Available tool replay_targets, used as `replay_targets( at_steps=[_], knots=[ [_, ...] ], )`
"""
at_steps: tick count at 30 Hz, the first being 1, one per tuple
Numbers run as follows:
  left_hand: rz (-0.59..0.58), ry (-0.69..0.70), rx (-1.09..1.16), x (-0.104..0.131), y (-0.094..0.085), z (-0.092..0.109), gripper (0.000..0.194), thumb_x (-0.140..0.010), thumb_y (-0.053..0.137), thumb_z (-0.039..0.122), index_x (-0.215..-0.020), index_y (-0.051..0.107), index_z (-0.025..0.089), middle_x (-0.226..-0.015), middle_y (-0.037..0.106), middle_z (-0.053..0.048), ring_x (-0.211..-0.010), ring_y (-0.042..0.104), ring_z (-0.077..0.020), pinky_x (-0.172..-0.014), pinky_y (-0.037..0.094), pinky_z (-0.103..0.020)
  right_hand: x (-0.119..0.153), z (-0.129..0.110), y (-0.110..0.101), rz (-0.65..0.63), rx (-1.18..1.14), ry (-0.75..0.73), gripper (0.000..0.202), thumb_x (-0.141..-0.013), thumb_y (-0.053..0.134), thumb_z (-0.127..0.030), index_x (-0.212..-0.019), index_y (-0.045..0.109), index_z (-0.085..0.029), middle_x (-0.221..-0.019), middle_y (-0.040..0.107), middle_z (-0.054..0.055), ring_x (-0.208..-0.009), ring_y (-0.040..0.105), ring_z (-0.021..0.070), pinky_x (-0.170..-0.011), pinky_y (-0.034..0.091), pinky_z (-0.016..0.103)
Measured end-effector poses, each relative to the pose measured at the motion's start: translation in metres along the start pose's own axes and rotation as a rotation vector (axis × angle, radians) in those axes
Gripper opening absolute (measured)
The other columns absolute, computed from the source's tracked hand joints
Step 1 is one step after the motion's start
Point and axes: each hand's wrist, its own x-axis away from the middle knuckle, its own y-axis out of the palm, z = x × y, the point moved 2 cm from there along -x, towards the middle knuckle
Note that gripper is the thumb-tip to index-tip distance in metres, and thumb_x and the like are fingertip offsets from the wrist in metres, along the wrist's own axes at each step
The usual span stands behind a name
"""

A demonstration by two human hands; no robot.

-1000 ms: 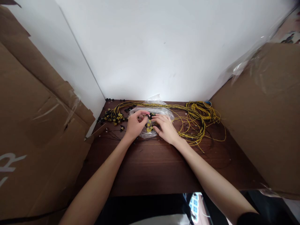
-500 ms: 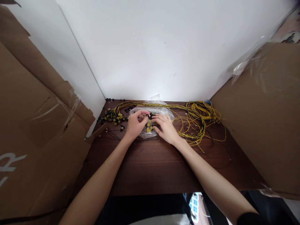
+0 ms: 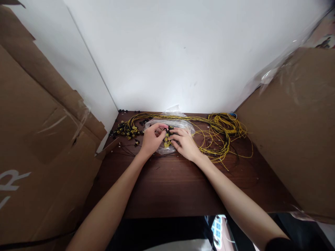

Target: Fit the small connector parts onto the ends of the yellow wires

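A clear plastic bag (image 3: 167, 151) lies on the dark brown table (image 3: 167, 188), with small black and yellow parts (image 3: 166, 142) on it. At its left side my left hand (image 3: 153, 139) has thumb and index finger pinched together on a small black piece, too small to make out well. My right hand (image 3: 184, 143) rests over the right side of the bag, its fingers apart and bent, the tips close to the parts. Yellow and black wires (image 3: 220, 130) run behind both hands and coil at the right.
A pile of black and yellow connectors (image 3: 127, 130) sits at the table's left. Cardboard walls (image 3: 47, 139) stand on the left and right (image 3: 295, 139). A white wall (image 3: 167, 62) closes off the back. Several small black bits lie along the rear left edge.
Both hands stay in nearly the same place. The fingers of my right hand have shifted very slightly over the parts.
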Motion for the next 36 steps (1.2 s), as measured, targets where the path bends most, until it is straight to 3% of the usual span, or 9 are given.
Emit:
replay_targets(
  at_steps=[8,15,20,28,36],
  knots=[
    [-0.063,0.069,-0.093,0.001,0.001,0.007,0.017,-0.075,0.055,0.019,-0.088,0.065,0.016,-0.078,0.064,-0.003,-0.063,0.054,-0.0117,-0.054,0.045,-0.02,-0.004,-0.009,-0.01,0.12,-0.101,0.077,0.025,-0.093,0.04,-0.026,-0.096,0.064,-0.021,-0.107,0.066,0.006,-0.108,0.053,0.0213,-0.096,0.035,0.041],
    [-0.14,0.184,-0.16,0.004,0.002,0.012,0.016,-0.077,0.054,0.016,-0.089,0.065,0.017,-0.081,0.06,-0.003,-0.07,0.053,-0.012,-0.058,0.045,-0.021,-0.003,-0.009,-0.01,0.143,-0.113,0.111,0.02,-0.089,0.047,-0.03,-0.093,0.064,-0.02,-0.098,0.066,0.006,-0.098,0.055,0.0224,-0.089,0.038,0.038],
    [-0.126,0.283,-0.359,0.003,-0.002,0.011,0.019,-0.081,0.048,0.011,-0.091,0.063,0.016,-0.088,0.062,-0.005,-0.079,0.055,-0.0149,-0.076,0.047,-0.029,-0.003,-0.006,-0.011,0.191,-0.122,0.156,0.019,-0.086,0.051,-0.029,-0.088,0.066,-0.018,-0.088,0.068,0.007,-0.09,0.058,0.0229,-0.083,0.041,0.037],
    [-0.136,0.206,-0.637,0.003,-0.005,-0.002,0.021,-0.081,0.048,0.012,-0.093,0.065,0.014,-0.095,0.063,-0.008,-0.095,0.052,-0.0221,-0.087,0.045,-0.037,-0.003,-0.003,-0.013,0.276,-0.177,0.247,0.015,-0.082,0.054,-0.027,-0.084,0.067,-0.019,-0.088,0.07,0.006,-0.087,0.061,0.0229,-0.081,0.044,0.037],
    [-0.195,0.212,-0.701,0.004,-0.005,-0.004,0.026,-0.081,0.048,0.013,-0.101,0.066,0.015,-0.106,0.064,-0.007,-0.101,0.051,-0.0227,-0.092,0.043,-0.039,-0.003,-0.002,-0.014,0.28,-0.193,0.294,0.014,-0.079,0.055,-0.024,-0.082,0.067,-0.018,-0.086,0.07,0.005,-0.08,0.062,0.0206,-0.075,0.046,0.033]
  ],
)
